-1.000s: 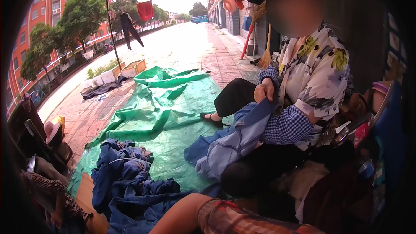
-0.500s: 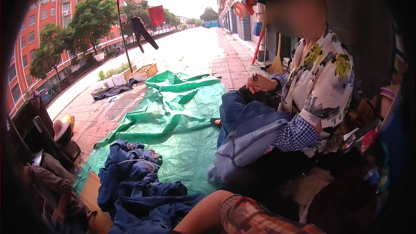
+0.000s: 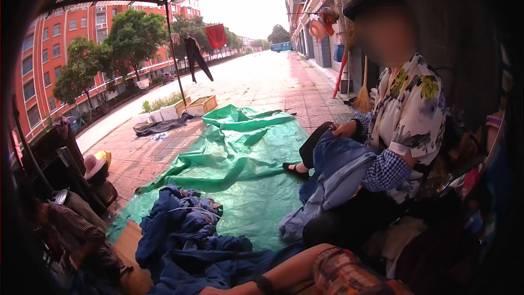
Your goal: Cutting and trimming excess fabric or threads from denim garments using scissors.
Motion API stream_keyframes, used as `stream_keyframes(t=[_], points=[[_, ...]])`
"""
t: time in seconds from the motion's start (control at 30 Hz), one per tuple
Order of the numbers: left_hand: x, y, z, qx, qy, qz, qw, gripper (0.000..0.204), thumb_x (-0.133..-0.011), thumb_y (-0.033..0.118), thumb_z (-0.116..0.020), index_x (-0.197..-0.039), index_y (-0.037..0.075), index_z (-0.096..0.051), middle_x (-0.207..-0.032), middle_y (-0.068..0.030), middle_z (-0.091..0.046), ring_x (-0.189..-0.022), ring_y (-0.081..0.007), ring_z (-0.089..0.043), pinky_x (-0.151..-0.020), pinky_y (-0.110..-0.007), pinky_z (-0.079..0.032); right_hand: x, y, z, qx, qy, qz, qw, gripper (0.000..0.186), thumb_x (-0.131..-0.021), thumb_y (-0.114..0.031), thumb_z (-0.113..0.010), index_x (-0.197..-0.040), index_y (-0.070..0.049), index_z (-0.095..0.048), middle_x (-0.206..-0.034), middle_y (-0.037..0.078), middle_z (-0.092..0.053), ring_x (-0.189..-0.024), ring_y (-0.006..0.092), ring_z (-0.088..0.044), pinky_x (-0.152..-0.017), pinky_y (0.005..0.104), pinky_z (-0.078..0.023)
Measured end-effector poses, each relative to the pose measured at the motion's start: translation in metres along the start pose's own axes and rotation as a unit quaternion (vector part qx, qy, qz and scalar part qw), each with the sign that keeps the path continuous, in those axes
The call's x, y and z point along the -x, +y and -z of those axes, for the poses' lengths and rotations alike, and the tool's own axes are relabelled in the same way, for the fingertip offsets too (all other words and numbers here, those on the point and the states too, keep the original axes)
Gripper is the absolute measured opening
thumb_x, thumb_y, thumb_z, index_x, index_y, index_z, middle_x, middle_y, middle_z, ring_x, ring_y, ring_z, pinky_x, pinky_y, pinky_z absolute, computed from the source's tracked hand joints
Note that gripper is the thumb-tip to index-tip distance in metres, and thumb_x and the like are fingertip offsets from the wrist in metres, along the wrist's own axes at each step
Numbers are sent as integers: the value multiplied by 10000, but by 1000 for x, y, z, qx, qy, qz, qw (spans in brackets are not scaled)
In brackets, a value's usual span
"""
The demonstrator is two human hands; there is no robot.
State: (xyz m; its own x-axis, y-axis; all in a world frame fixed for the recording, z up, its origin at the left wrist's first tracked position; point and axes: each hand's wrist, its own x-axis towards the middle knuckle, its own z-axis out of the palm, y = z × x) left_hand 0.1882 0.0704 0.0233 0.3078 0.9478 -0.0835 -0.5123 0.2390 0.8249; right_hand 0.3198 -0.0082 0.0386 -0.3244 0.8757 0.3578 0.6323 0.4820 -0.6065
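My right forearm comes in at the lower edge in a plaid orange sleeve, with a dark band on the wrist. Only a sliver of my right hand [image 3: 212, 290] shows at the bottom, beside a heap of blue denim clothes [image 3: 185, 224]; its fingers are cut off. My left hand is out of the picture. The denim lies partly on a green plastic sheet [image 3: 256, 202], with a pale cord-like strip across its top. On the right sits a person in a flowered shirt and checked sleeve covers, with blue jeans [image 3: 341, 169] across the lap and a hand [image 3: 344, 129] at their upper edge.
Another person in a striped shirt [image 3: 84, 229] bends at the lower left, near a brown board [image 3: 128, 243]. Brooms [image 3: 362, 95] lean by the wall on the right. Planter boxes [image 3: 202, 105] and a dark garment stand and lie beyond the sheet. A post holds the roof.
The whole view has shifted, so things sit further right and lower. My right forearm now reaches further into view, showing the wristband. The seated person's hand has come down onto the jeans.
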Motion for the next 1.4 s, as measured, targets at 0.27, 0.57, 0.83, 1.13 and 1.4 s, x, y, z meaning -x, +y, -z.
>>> stream_keyframes(t=[0.27,0.57,0.83,1.13,1.4], points=[[6,11,19,8,1,-1,1000,313,-732,-35,-510,-1035,41,-529,-1030,-102,-573,-1031,-258,-537,-931,-382,-435,0,-2,-19,5,-14,-10,1000,501,-743,-515,-639,-910,-59,-517,-781,160,-585,-738,355,-575,-604,423,-447],[9,22,32,19,0,-9,1000,309,-723,-41,-517,-1019,44,-533,-1014,-97,-577,-1019,-259,-543,-921,-382,-443,1,-9,-15,-28,11,-15,999,436,-746,-437,-670,-902,-55,-528,-786,167,-578,-742,363,-573,-631,423,-456],[16,32,59,37,29,-26,999,306,-714,-46,-524,-1005,47,-537,-1000,-93,-582,-1009,-260,-548,-911,-382,-451,-6,-16,-15,-38,3,-11,999,400,-751,-402,-675,-906,-61,-535,-778,151,-581,-724,344,-577,-615,410,-454],[26,35,83,181,32,23,983,239,-739,-92,-563,-906,78,-548,-816,-25,-557,-931,-187,-579,-872,-308,-459,-23,10,6,9,-23,-84,996,475,-697,-363,-744,-988,-47,-542,-788,87,-566,-733,268,-592,-612,352,-444],[21,30,87,201,57,24,978,238,-758,-120,-569,-920,52,-541,-902,-66,-604,-920,-164,-588,-856,-253,-451,-57,35,16,75,-53,-24,995,484,-620,-323,-789,-923,-31,-551,-772,81,-540,-714,257,-561,-627,348,-442]])
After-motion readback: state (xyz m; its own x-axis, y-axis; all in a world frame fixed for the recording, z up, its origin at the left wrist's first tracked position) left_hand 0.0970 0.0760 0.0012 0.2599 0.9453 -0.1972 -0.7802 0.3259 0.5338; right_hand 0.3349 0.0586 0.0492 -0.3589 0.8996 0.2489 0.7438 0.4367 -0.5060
